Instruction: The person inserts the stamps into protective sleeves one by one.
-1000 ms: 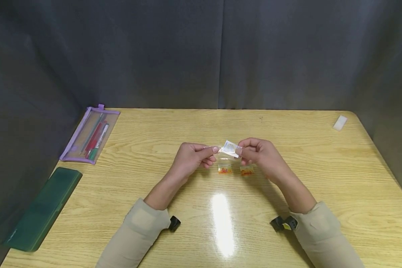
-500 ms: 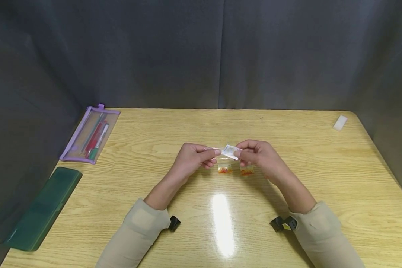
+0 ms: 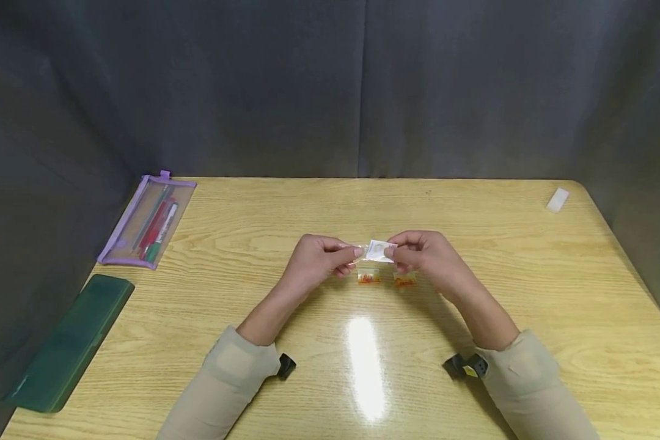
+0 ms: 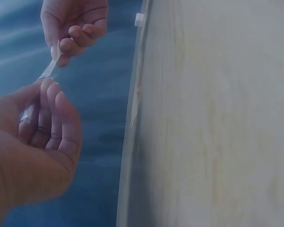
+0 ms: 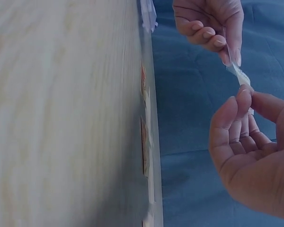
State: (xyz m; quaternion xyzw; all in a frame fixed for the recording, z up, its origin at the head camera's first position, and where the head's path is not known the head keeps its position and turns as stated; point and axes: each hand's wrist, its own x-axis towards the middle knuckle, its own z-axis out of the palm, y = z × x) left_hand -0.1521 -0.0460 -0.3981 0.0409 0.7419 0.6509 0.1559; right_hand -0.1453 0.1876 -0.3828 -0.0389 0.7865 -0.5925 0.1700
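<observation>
Above the middle of the table, my left hand (image 3: pixel 316 266) pinches a piece of clear plastic film (image 5: pixel 231 68) between thumb and fingers. My right hand (image 3: pixel 431 260) pinches a small white printed slip (image 3: pixel 378 250). Film and slip meet in the narrow gap between the fingertips; whether the slip sits inside the film I cannot tell. Seen edge-on in the left wrist view, the slip (image 4: pixel 51 67) spans from one hand to the other. Two small orange-and-yellow printed pieces, one on the left (image 3: pixel 368 277) and one on the right (image 3: pixel 404 280), lie on the table just below the hands.
A purple-edged mesh pouch (image 3: pixel 126 235) with pens inside lies at the back left. In front of it is a dark green case (image 3: pixel 74 342). A small white block (image 3: pixel 558 200) lies at the far right corner. Dark curtains (image 3: pixel 253 91) surround the wooden table (image 3: pixel 225 208).
The white slip has turned from tilted to nearly level and come down slightly with my right hand. Its left edge now lies close to my left thumb. My left hand has barely moved.
</observation>
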